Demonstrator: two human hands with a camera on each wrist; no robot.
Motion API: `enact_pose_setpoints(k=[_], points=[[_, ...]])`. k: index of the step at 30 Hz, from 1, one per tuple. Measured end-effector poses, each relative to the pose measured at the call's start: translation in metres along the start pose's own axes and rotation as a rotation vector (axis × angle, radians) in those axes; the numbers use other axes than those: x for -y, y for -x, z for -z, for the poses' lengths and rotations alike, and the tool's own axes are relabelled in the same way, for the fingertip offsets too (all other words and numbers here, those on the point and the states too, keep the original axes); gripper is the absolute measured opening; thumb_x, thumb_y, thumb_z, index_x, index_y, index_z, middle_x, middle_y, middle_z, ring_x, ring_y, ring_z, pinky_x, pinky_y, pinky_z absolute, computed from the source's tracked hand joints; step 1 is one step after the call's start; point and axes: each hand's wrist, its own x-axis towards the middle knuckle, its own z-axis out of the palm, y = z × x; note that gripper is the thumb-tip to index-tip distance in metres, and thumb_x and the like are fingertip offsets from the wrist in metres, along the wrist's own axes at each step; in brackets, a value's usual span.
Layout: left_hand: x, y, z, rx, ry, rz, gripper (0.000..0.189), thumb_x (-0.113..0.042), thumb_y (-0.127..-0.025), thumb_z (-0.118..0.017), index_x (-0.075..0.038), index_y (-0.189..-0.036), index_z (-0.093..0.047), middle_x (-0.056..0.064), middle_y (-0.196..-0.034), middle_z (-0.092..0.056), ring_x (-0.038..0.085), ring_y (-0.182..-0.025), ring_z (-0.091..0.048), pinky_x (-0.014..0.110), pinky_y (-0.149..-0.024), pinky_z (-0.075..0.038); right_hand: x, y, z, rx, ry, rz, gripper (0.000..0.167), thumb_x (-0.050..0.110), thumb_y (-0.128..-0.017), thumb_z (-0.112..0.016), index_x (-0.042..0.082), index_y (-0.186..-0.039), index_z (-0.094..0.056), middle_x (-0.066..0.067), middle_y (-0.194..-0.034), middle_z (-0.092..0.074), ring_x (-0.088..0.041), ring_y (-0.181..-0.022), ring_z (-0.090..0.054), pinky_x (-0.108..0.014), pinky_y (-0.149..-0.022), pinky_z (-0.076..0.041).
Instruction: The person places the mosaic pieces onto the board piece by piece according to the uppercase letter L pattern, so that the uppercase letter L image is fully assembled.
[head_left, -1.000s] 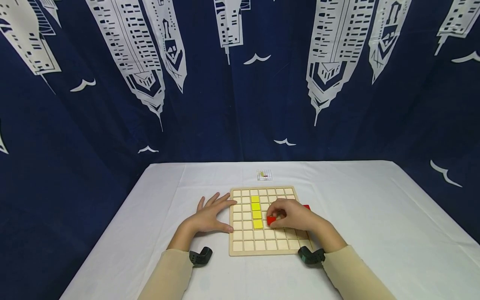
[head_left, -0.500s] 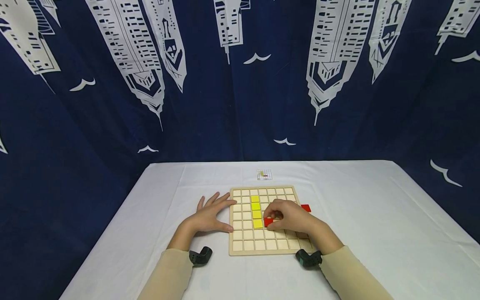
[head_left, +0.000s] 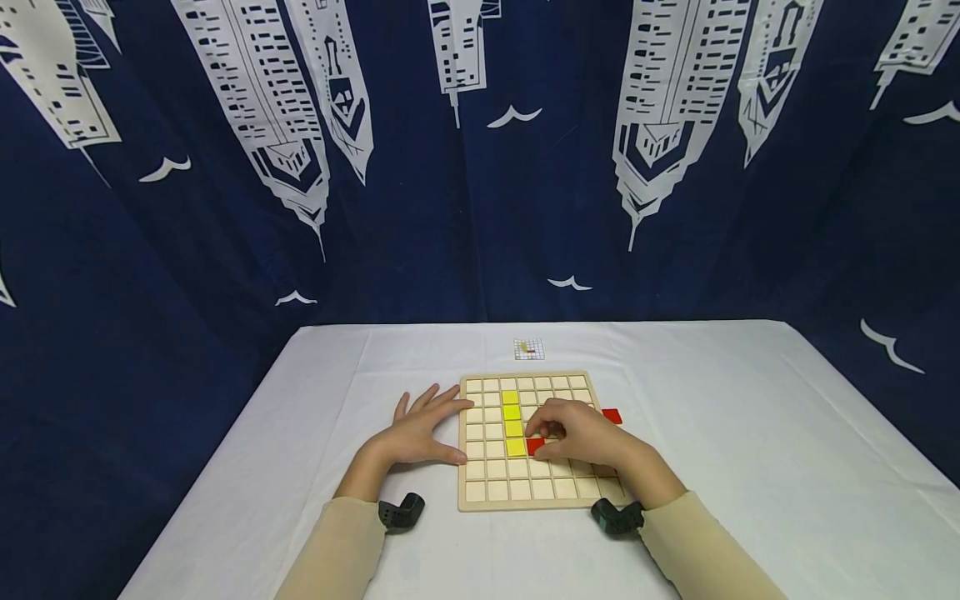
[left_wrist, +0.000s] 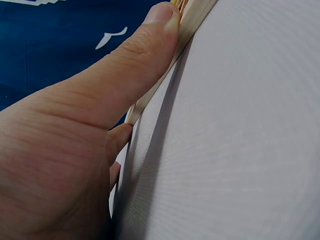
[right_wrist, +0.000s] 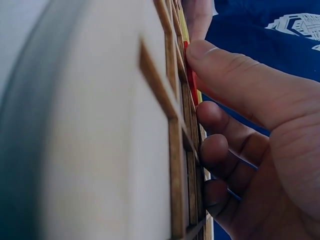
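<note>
A wooden grid board [head_left: 510, 505] lies on the table, with a column of several yellow square tiles [head_left: 513, 429] in its cells. Beside the lowest yellow one, a red square tile [head_left: 535, 447] lies about level with the grid. My right hand [head_left: 581, 432] pinches this red tile between thumb and curled fingers; the right wrist view shows the thumb on its edge [right_wrist: 192, 75]. With fingers spread, my left hand [head_left: 416, 437] rests against the board's left edge, its thumb touching the rim [left_wrist: 192, 30].
Another red tile [head_left: 612, 416] sits at the board's right edge, partly behind my right hand. Beyond the board lies a small printed grid card [head_left: 528, 349]. A white cloth [head_left: 750, 433] covers the table, and a dark blue patterned curtain [head_left: 480, 208] hangs behind.
My right hand has moved slightly left with the red tile, which has gone from tilted to flat beside the lowest yellow tile. The left hand has stayed in place.
</note>
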Motion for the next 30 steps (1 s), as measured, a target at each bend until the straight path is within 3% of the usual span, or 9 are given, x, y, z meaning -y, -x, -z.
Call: enact_pose_setpoints(k=[10, 17, 30], points=[[-0.001, -0.001, 0.000, -0.006, -0.015, -0.001, 0.089, -0.057, -0.070, -0.083, -0.035, -0.147, -0.047, -0.001, -0.168, -0.022, 0.032, -0.158, -0.006, 0.068, -0.121, 0.010, -0.002, 0.003, 0.011, -0.041, -0.030, 0.007, 0.018, 0.013, -0.082, -0.080, 0.013, -0.099, -0.072, -0.001, -0.086, -0.063, -0.013, -0.074, -0.051, -0.018, -0.064, -0.043], [-0.002, -0.001, 0.000, -0.004, -0.016, 0.001, 0.087, -0.057, -0.070, -0.083, -0.036, -0.147, -0.047, -0.002, -0.168, -0.022, 0.033, -0.158, -0.006, 0.068, -0.121, 0.010, -0.005, 0.008, 0.026, -0.081, 0.003, -0.036, 0.019, 0.014, -0.086, -0.077, 0.013, -0.104, -0.072, 0.005, -0.088, -0.063, -0.009, -0.075, -0.052, -0.019, -0.067, -0.047], [0.000, 0.000, -0.001, -0.009, -0.006, 0.000, 0.088, -0.056, -0.069, -0.084, -0.035, -0.147, -0.048, -0.001, -0.168, -0.023, 0.033, -0.158, -0.006, 0.068, -0.121, 0.010, -0.026, 0.025, 0.056, -0.195, 0.074, -0.121, 0.023, 0.013, -0.085, -0.078, 0.007, -0.107, -0.071, -0.008, -0.105, -0.067, -0.017, -0.086, -0.055, -0.021, -0.066, -0.047]])
